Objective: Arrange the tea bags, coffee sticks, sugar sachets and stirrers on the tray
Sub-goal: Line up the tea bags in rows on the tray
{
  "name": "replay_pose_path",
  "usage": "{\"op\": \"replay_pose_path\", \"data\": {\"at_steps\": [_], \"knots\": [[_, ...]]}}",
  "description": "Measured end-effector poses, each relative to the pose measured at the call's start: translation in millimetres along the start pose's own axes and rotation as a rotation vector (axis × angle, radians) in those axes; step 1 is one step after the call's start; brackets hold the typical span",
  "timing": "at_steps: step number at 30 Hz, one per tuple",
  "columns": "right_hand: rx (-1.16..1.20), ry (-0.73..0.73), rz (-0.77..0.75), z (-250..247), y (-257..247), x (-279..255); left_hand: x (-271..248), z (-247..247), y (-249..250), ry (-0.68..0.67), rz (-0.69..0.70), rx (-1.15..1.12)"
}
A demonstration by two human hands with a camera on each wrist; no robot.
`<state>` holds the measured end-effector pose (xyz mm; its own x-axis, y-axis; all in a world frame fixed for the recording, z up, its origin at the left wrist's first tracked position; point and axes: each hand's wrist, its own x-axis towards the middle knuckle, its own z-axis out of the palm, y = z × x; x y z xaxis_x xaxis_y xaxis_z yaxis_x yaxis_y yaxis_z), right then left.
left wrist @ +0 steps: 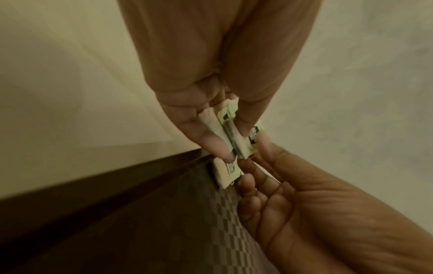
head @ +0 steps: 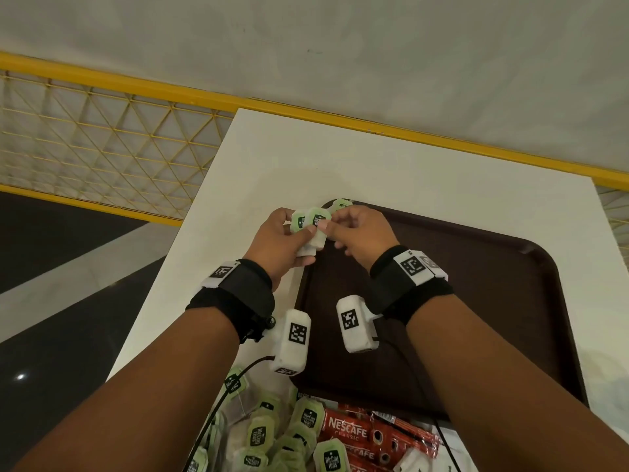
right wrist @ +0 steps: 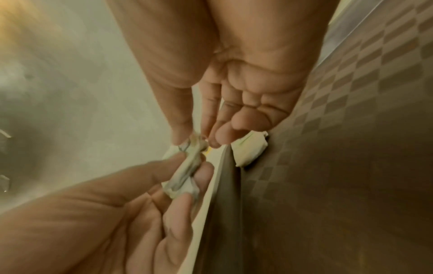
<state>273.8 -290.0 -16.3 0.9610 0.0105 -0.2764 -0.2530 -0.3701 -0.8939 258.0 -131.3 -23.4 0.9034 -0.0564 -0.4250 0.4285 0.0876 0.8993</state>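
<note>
Here, tea bags [head: 311, 229] pinched between hands [head: 316, 233]

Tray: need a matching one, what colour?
Dark brown tray, checker-textured floor; head view shows it best.

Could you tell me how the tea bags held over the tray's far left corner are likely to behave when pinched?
The tea bags probably crumple rather than stay stiff: they look soft and creased between the left hand and right hand. They seem light, held by fingertips alone. Stacked loosely, one might slip out.

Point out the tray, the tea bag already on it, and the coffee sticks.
tray [head: 476, 301], head view, bare dark floor.
tea bag on the tray [head: 340, 203], head view, green label at the far corner.
coffee sticks [head: 347, 432], head view, red wrapper lettering.
</note>
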Motion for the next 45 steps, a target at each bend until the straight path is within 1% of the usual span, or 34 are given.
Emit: {"op": "replay_pose_path", "data": {"at_steps": [2,5,8,11,13,17,25,27,29,31,33,34,35,38,43,45], "knots": [[0.038,0.026,0.001,0.7,2.9,-0.4,-0.1,1.1,-1.2,-0.002,0.005,0.017],[0.120,0.013,0.057,1.5,7.1,-1.3,-0.1,0.9,-3.1,-0.001,0.010,0.035],[0.173,0.014,0.069,1.5,11.9,-3.1,-0.9,0.2,-3.6,0.002,0.016,0.030],[0.185,0.073,0.105,-1.9,19.5,-1.1,-1.7,-5.1,-3.4,0.039,0.008,-0.001],[0.136,0.104,0.134,-4.9,24.0,2.1,-2.3,-11.0,-4.3,0.060,-0.006,-0.012],[-0.008,0.134,0.123,-5.9,25.9,10.5,-6.8,-19.9,-6.0,0.067,-0.003,0.012],[-0.145,0.228,0.120,-3.7,27.6,20.3,-11.2,-23.4,-3.3,0.050,0.018,0.157],[-0.157,0.260,0.091,-5.8,25.3,17.9,-12.0,-23.4,-2.6,0.043,0.022,0.194],[-0.177,0.232,0.006,-8.0,17.6,9.8,-12.5,-22.3,-1.7,0.026,0.026,0.222],[-0.196,0.087,-0.108,-8.2,6.5,-2.3,-13.7,-19.9,-0.1,-0.015,0.019,0.241],[-0.228,-0.082,-0.167,-6.3,-1.9,-13.9,-15.5,-16.6,2.3,-0.069,0.009,0.255],[-0.256,-0.125,-0.179,-5.5,-2.1,-16.1,-15.9,-15.4,3.1,-0.089,0.008,0.265],[-0.282,-0.137,-0.187,-4.9,-0.3,-16.4,-15.8,-14.7,3.1,-0.100,0.008,0.274],[-0.273,-0.082,-0.164,-6.7,12.4,-17.6,-16.1,-12.9,1.8,-0.098,-0.005,0.256],[-0.037,0.009,-0.005,-3.5,27.1,-19.9,-19.3,-12.2,3.5,-0.014,-0.090,0.026],[-0.002,0.062,0.034,-0.1,29.5,-14.7,-20.7,-14.1,3.4,0.019,-0.080,0.023]]}}
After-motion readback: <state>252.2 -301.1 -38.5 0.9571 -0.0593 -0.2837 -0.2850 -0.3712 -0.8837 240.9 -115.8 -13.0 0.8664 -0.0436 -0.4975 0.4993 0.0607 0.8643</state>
